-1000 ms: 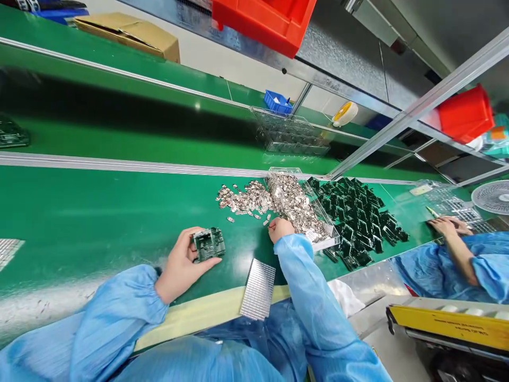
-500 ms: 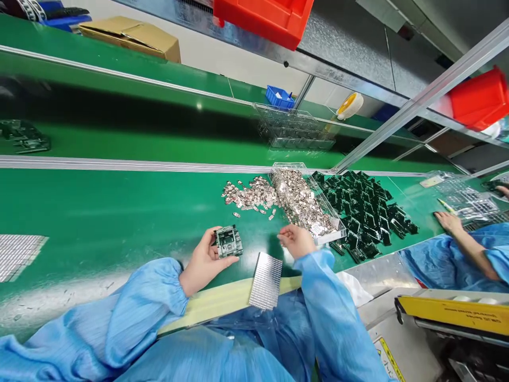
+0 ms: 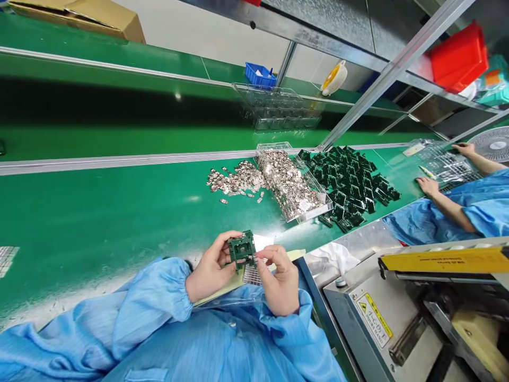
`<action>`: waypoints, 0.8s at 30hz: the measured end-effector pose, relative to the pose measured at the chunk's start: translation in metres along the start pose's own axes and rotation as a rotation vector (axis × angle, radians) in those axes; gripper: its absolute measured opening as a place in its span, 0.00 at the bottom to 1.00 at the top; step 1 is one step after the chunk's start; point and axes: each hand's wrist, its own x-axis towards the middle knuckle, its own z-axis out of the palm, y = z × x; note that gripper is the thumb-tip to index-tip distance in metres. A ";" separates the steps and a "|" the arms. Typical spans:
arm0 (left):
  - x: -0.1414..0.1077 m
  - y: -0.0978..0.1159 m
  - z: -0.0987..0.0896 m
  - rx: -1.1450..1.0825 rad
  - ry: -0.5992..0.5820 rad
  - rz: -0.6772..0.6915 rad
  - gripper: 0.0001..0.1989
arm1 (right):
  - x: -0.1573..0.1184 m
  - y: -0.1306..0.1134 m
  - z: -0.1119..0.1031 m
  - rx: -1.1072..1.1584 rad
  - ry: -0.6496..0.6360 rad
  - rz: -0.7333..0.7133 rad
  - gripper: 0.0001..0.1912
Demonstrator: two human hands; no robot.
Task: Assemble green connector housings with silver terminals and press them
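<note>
The green circuit-board assembly (image 3: 242,250) is held above the front edge of the green conveyor belt (image 3: 119,223), close to the operator's body. It is grasped by the left hand (image 3: 210,267), with the fingers curled around its left side, and is pinched at its lower right corner by the fingertips (image 3: 262,253) of the right hand (image 3: 280,281). Neither hand is released. A perforated metal sheet (image 3: 253,276) lies beneath, partly hidden by the hands.

Farther along the belt, a clear plastic tray (image 3: 274,145) is heaped with silver stamped parts (image 3: 288,178), and more loose silver parts (image 3: 234,178) are spread beside it. Dark green boards (image 3: 345,183) are laid out on its other side. Most parts are judged to remain unworked; no finished unit can be identified. A co-worker's hand (image 3: 427,185) is placed beside a separate clear tray (image 3: 445,167).
</note>
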 end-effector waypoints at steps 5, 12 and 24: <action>-0.005 0.002 0.000 0.030 -0.049 0.014 0.23 | -0.005 0.004 0.013 -0.001 0.026 0.022 0.04; -0.007 0.001 -0.001 0.144 -0.072 0.032 0.19 | -0.007 0.004 0.018 -0.092 0.072 0.026 0.08; -0.011 0.008 0.007 0.310 0.075 -0.030 0.17 | -0.012 0.012 0.027 0.412 0.072 0.411 0.13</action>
